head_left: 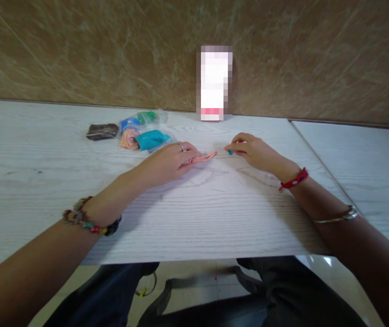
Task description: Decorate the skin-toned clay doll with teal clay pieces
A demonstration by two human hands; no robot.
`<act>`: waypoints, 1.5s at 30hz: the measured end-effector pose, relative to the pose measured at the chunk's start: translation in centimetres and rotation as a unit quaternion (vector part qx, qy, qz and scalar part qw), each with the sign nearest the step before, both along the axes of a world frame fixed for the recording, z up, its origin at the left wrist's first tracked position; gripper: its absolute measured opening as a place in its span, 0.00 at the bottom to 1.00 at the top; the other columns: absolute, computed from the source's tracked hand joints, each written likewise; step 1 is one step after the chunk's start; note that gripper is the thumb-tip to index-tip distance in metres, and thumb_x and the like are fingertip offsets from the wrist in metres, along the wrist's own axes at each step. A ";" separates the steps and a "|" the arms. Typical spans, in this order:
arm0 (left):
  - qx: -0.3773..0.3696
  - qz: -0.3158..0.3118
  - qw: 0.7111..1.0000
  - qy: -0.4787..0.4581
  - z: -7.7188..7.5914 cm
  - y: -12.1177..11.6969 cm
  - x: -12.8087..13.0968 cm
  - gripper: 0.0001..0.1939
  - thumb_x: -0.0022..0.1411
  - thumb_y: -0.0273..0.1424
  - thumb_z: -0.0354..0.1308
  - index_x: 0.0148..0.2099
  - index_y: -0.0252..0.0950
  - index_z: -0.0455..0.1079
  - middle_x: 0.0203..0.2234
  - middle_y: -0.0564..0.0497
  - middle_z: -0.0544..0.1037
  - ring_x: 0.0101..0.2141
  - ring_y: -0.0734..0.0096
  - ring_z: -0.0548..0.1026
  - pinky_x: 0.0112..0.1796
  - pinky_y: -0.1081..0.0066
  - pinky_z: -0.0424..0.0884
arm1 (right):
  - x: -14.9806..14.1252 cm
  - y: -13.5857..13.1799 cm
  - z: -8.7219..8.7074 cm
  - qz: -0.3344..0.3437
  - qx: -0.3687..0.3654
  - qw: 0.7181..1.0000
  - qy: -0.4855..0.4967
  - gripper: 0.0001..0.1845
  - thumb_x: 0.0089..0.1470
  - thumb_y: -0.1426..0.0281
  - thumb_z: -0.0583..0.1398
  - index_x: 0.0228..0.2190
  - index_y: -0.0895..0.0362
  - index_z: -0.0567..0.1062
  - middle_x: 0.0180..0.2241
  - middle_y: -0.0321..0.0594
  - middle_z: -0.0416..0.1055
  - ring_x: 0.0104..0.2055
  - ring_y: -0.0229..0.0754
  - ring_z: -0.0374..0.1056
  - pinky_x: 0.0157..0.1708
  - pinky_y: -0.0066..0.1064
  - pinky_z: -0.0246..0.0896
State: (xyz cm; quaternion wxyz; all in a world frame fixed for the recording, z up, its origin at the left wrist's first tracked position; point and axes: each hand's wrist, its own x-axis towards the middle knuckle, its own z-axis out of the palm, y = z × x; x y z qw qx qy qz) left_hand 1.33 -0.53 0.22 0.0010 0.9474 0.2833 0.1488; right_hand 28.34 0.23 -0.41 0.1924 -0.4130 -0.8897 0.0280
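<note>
My left hand, with a ring on one finger, is closed around a flat, pointed strip of peach modelling clay. The strip's tip sticks out to the right, just above the tabletop or touching it; I cannot tell which. Across a small gap, my right hand pinches a tiny piece of turquoise clay between thumb and fingertips. The part of the peach strip under my left fingers is hidden.
Left of my hands lie a turquoise clay packet, a peach packet, a blue packet, a green packet and a dark brown block. A blurred-out upright phone-shaped object leans on the brown wall behind the white tabletop.
</note>
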 end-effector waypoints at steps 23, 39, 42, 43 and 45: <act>0.002 -0.035 0.999 0.010 0.3 -0.5 -0.3 0.18 0.66 0.31 0.42 0.52 0.37 0.67 0.43 0.46 0.73 0.41 0.68 0.71 0.43 0.68 0.67 | -0.2 -3.4 1.9 0.026 0.030 0.998 -0.043 0.11 0.54 0.72 0.57 0.36 0.55 0.79 0.39 0.44 0.75 0.41 0.45 0.69 0.41 0.38 0.63; -0.008 -0.017 0.999 0.032 0.3 -0.4 -0.4 0.17 0.64 0.30 0.43 0.50 0.37 0.68 0.44 0.46 0.73 0.41 0.67 0.71 0.43 0.68 0.66 | -0.7 -2.8 1.0 -0.014 -0.052 0.998 0.030 0.07 0.50 0.75 0.58 0.28 0.58 0.77 0.29 0.40 0.74 0.31 0.38 0.68 0.33 0.29 0.60; -0.013 -0.006 0.999 0.041 0.4 -0.4 -0.4 0.18 0.65 0.31 0.42 0.50 0.37 0.69 0.44 0.47 0.73 0.42 0.66 0.71 0.44 0.67 0.66 | -0.8 -2.7 0.8 -0.036 -0.050 0.998 0.034 0.07 0.50 0.75 0.58 0.29 0.59 0.78 0.29 0.40 0.74 0.30 0.38 0.67 0.31 0.29 0.59; -0.014 -0.004 0.999 0.044 0.4 -0.4 -0.4 0.18 0.65 0.31 0.41 0.50 0.37 0.69 0.44 0.47 0.73 0.42 0.66 0.71 0.45 0.68 0.65 | -0.7 -2.7 0.7 -0.040 -0.042 0.998 0.030 0.08 0.51 0.74 0.58 0.29 0.59 0.78 0.29 0.41 0.74 0.30 0.38 0.67 0.31 0.29 0.59; -0.014 -0.001 0.999 0.049 0.5 -0.5 -0.4 0.19 0.65 0.31 0.40 0.51 0.37 0.68 0.45 0.47 0.73 0.42 0.67 0.70 0.45 0.68 0.65 | -0.6 -2.8 0.8 -0.035 -0.018 0.999 0.019 0.10 0.53 0.73 0.56 0.33 0.59 0.78 0.31 0.43 0.74 0.31 0.39 0.67 0.32 0.29 0.59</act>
